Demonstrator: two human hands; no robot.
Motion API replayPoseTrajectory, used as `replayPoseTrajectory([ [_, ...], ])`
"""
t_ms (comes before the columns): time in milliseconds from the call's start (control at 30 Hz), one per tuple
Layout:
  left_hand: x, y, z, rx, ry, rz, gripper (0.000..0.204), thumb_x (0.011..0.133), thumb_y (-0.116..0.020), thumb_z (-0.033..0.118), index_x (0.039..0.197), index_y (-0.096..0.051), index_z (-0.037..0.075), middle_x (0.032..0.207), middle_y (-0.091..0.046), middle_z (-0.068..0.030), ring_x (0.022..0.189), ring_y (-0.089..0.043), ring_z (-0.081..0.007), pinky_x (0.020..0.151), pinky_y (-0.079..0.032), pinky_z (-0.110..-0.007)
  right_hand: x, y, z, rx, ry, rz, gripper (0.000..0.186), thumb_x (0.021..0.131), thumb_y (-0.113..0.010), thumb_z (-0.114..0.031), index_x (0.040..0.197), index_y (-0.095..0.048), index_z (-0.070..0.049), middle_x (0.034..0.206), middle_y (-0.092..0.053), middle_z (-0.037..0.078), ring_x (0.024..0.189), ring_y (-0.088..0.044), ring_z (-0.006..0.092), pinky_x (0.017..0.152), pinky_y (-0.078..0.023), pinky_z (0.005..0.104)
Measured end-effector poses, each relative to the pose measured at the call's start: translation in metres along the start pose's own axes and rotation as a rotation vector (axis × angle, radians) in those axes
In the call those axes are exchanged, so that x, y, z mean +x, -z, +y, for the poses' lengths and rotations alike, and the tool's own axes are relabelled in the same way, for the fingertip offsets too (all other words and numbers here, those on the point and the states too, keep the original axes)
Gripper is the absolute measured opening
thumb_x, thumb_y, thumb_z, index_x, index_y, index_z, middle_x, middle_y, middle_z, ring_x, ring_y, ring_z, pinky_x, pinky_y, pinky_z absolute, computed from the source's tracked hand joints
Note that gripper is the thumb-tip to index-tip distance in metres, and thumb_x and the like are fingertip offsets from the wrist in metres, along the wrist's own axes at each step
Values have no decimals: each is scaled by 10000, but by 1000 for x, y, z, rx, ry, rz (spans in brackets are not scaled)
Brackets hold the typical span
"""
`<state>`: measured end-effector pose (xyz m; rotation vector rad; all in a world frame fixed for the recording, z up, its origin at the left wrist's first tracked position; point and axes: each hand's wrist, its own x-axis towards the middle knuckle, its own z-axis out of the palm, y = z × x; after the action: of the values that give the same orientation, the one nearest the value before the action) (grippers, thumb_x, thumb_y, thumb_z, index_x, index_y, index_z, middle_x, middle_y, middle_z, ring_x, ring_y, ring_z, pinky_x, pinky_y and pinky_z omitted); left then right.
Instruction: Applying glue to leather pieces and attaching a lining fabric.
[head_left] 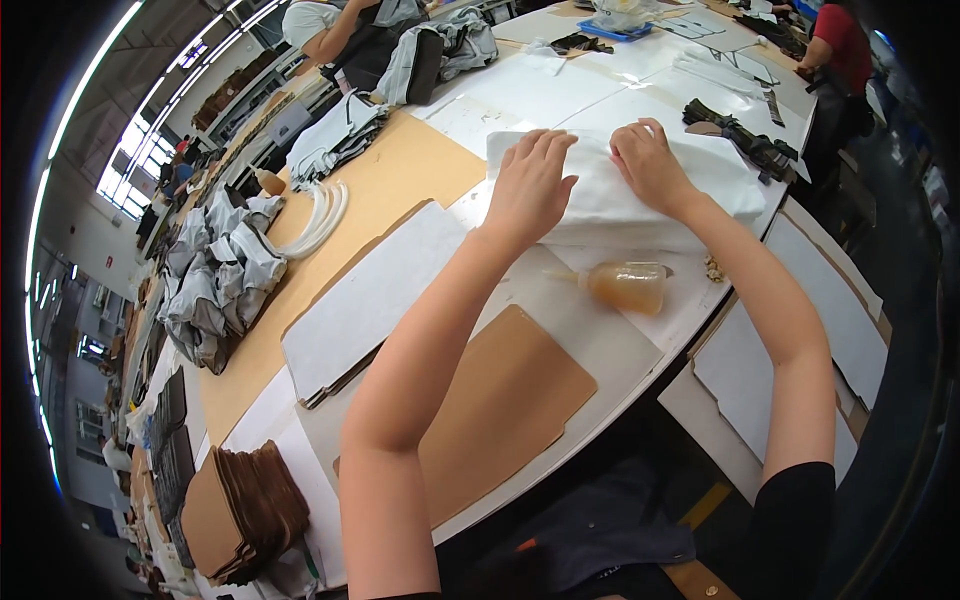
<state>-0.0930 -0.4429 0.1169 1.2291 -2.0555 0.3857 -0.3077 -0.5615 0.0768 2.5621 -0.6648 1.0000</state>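
A thick stack of soft white sheets (620,215) lies on the table in front of me. My left hand (532,188) is over its left part, fingers stretched forward and thumb apart, with nothing visible in it. Above the stack's far side, my right hand (648,168) has its fingers bent in toward the thumb. Whether a sheet edge is between those fingertips, I cannot make out. Nearer to me, a squat clear bottle of amber liquid (628,287) lies on its side. A brown cardboard panel (510,400) rests below my left forearm, beside white-faced panels (370,300).
Grey fabric pieces (222,270) and white tubing (318,222) sit on the left. A stack of brown card pieces (245,510) stands near left. Dark straps (740,135) lie beyond the white stack. More panels (780,350) are at right. Two people work across the table.
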Motion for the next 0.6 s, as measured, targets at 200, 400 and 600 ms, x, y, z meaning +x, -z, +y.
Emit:
replayPoseTrajectory([
  [200,46,-46,-34,120,14,-197,417,854,-749,173,1243,-606,132,1200,-654,-89,1242,-522,-301,1110,-319,-460,-3,8,6,16,98,73,246,909,-666,-104,1108,-523,-82,1004,-606,48,1071,-575,228,1104,-307,444],
  [400,47,-26,-73,296,99,-375,129,837,-757,252,931,-734,167,1061,-666,-35,1129,-562,-275,1092,-320,-463,-16,54,65,-40,6,-43,240,852,-761,-219,1017,-648,-87,930,-683,48,950,-626,225,1067,-331,430],
  [600,41,-21,-87,349,119,-182,205,780,-821,247,935,-734,145,1095,-637,-37,1178,-525,-273,1066,-342,-467,-36,94,125,-60,-276,-112,272,839,-783,-278,876,-625,-61,779,-638,77,822,-595,256,1045,-343,426],
])
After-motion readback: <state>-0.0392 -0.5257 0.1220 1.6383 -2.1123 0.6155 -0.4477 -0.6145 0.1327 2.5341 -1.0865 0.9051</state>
